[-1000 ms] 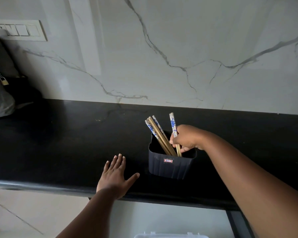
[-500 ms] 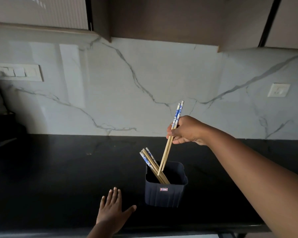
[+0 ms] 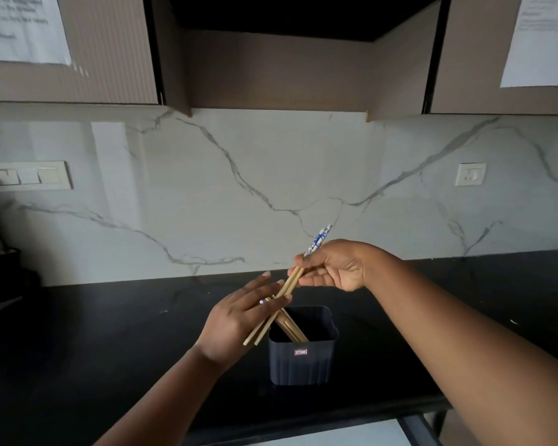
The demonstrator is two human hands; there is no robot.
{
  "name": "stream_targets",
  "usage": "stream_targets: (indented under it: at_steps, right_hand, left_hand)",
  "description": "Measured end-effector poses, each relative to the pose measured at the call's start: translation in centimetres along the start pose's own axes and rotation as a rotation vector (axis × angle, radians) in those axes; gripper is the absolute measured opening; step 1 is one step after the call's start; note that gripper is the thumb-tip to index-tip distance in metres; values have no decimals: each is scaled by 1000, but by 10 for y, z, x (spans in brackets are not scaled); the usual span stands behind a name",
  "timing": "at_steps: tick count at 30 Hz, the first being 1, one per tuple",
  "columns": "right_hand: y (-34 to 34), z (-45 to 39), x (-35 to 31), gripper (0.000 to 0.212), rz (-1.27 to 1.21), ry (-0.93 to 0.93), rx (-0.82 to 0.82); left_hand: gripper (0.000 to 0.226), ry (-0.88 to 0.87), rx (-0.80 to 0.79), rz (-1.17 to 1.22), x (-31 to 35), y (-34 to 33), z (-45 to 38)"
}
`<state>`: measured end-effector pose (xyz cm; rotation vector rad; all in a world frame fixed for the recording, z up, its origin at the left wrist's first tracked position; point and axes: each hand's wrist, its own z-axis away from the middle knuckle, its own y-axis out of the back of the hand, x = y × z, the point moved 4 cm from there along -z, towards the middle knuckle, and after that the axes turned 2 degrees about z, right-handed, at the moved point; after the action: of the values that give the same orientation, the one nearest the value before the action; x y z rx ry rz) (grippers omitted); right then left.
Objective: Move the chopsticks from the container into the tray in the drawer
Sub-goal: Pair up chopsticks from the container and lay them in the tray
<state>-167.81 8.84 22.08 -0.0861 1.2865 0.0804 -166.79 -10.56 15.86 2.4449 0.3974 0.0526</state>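
Observation:
My right hand (image 3: 332, 268) pinches a pair of wooden chopsticks (image 3: 291, 281) with blue-and-white patterned tops, held slanted above the counter. Their thin tips point down-left and lie across the straight fingers of my left hand (image 3: 239, 320), which is raised beside the container and touches them. The dark blue ribbed container (image 3: 303, 362) stands on the black countertop (image 3: 94, 333) just below both hands. Several more chopsticks (image 3: 292, 331) lean inside it. Neither the drawer nor its tray is in view.
A white marble backsplash (image 3: 271, 175) rises behind the counter, with a switch panel (image 3: 26, 176) at left and a socket (image 3: 470, 174) at right. Brown wall cabinets (image 3: 110, 59) with taped papers hang overhead. Dark objects (image 3: 0, 275) sit at the far left of the counter.
My right hand has lifted the pair clear of the container and tilted it down-left. My left hand has risen off the countertop to meet the tips. The view has tilted upward.

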Motion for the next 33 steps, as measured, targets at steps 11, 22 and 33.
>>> stream_targets:
  at_steps: [11, 22, 33]
  right_hand:
    - [-22, 12, 53, 64, -286, -87, -67]
    - [-31, 9, 108, 20, 197, 52, 29]
    - [-55, -4, 165, 64, -838, -197, 310]
  left_hand:
    - [14, 438, 61, 612, 21, 23, -64]
    - [17, 1207, -226, 881, -49, 17, -81]
    - [18, 1274, -189, 1033, -55, -18, -55]
